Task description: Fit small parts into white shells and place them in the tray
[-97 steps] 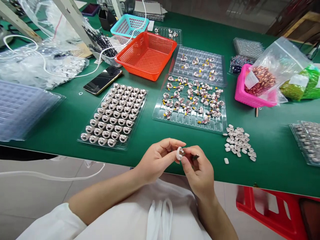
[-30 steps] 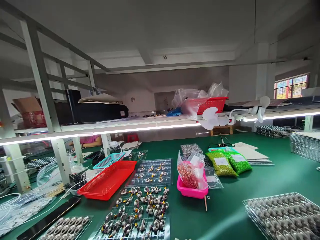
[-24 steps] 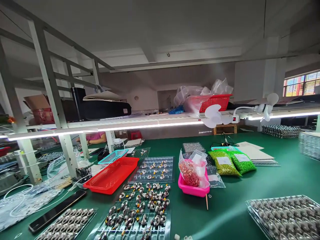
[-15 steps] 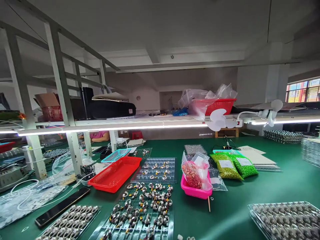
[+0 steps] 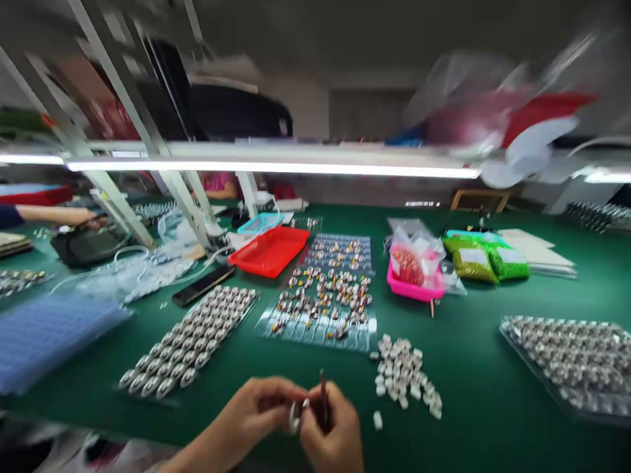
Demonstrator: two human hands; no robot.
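White, glossy curved shell (image 5: 294, 418): that's the pc b/w your fingertips. Looks like a small hoop seen edge-on, pale & shiny along its curve w/ a darker middle; fine detail's lost to motion blur. Colour's close to the rows of silvery shells (image 5: 202, 359) off to the left, beyond your fingers.

Your L hand (image 5: 259, 414) has it pinched b/w thumb & fingers. Your R hand (image 5: 335, 424) is closed round a dark slim tool (image 5: 324, 397), which sticks up past the fingers, approx. upright. R thumb's right by the shell; can't tell if it's pressing on it too.

Straight beyond your fingertips: clear tray (image 5: 315, 336) w/ small white parts (image 5: 340, 302) strewn over it, some w/ yellow bits. Right of your R fingers, a bit farther out: loose pile of white caps (image 5: 401, 371), blocky, matte-looking. Single cap (image 5: 377, 420) lies apart from the pile, near your R knuckles. All on the green table (image 5: 458, 433), below & around your fingers.
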